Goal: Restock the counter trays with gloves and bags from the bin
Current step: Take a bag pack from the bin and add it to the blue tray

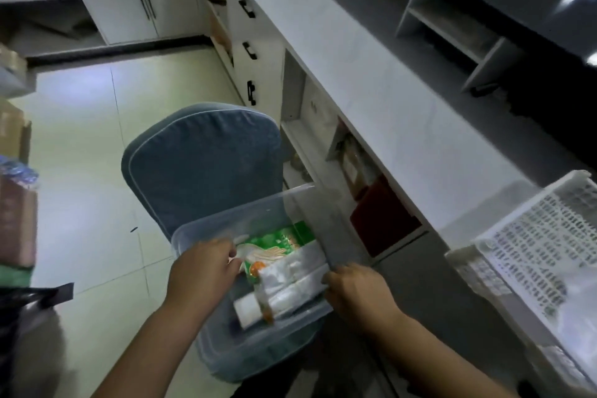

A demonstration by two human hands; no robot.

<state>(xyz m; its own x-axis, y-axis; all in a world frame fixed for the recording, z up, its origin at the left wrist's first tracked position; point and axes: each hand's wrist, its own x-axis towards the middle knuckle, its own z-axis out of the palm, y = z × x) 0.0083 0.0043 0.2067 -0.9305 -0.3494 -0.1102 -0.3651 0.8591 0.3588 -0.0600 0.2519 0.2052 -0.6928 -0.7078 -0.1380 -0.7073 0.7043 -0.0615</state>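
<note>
Leaning over the clear plastic bin [252, 207] on the blue cushioned chair [200, 165], we had both hands inside it. Our left hand [202, 271] pinched the left edge of the green printed glove packet [277, 244], fingers curled on it. Our right hand [355, 291] gripped the right end of the white folded pack of bags [290, 278], which lay across the glove packet. The pack's long axis ran from the bin's near-left corner toward its right wall, straight into that grip. The white perforated plastic tray [533, 252] sat on the pale counter [371, 90], to the right of the bin and higher. We judged the right hand nearer, so the bags needed a lift up and rightward over the bin's right wall.
</note>
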